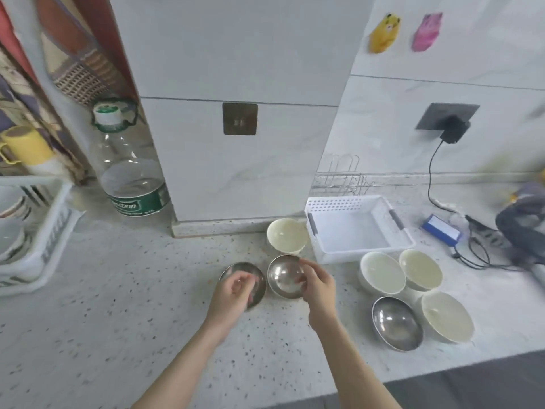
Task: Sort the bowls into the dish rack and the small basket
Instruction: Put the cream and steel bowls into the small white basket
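Observation:
Two steel bowls sit side by side on the speckled counter. My left hand (pixel 233 293) curls its fingers over the near rim of the left steel bowl (pixel 246 271). My right hand (pixel 317 286) pinches the right rim of the middle steel bowl (pixel 283 276), thumb inside. A white bowl (pixel 287 237) stands just behind them. To the right lie three more white bowls (pixel 382 276), (pixel 420 268), (pixel 446 315) and a third steel bowl (pixel 396 323). The small white basket (pixel 354 231) is empty behind them. The white dish rack (pixel 44 246) at far left holds bowls.
A large water bottle (pixel 129 166) stands by the tiled pillar (pixel 236 143). A wire rack (pixel 342 178) sits behind the basket. Cables, a blue box (pixel 441 228) and a dark device (pixel 522 231) crowd the right end. The counter's front edge runs along the bottom right.

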